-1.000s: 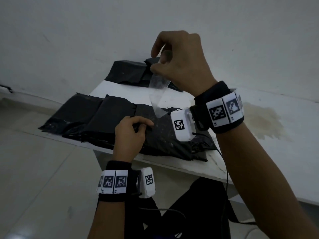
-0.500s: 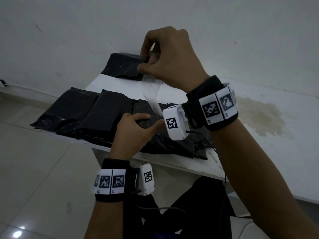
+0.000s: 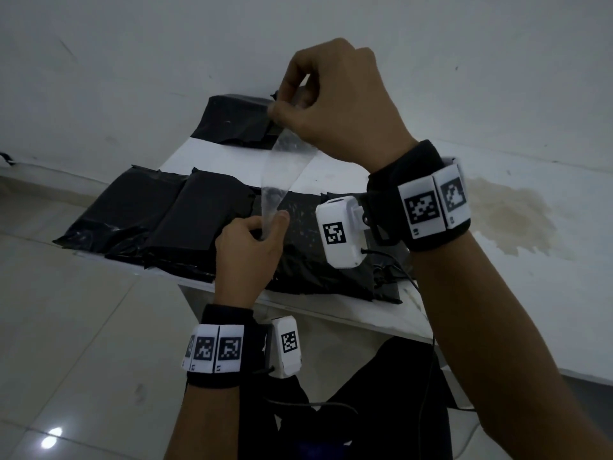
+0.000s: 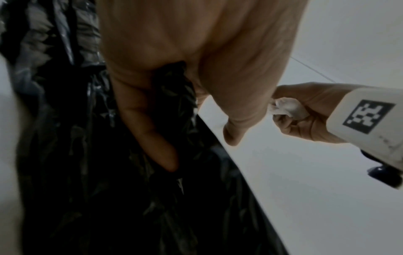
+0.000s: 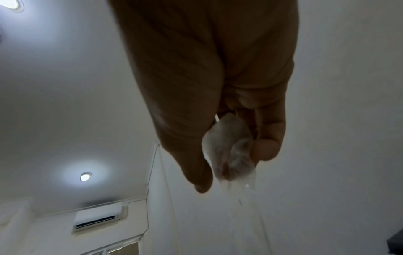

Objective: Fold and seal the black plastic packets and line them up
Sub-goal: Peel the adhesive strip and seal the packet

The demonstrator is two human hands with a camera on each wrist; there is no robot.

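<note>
A clear strip runs taut from my raised right hand down to my left hand. The right hand pinches the strip's bunched top end between thumb and fingers. The left hand rests on the black packet at the table's near edge, fingers curled into its folded plastic, where the strip's lower end meets it. Two folded black packets lie side by side to its left.
More black packets lie in a heap at the far end by the wall. The white table carries a brownish stain on the right. Tiled floor lies to the left, below the table's edge.
The strip hung loose from my right hand; now it is stretched between both hands. My left thumb has come up to the strip's lower end, still on the same packet.
</note>
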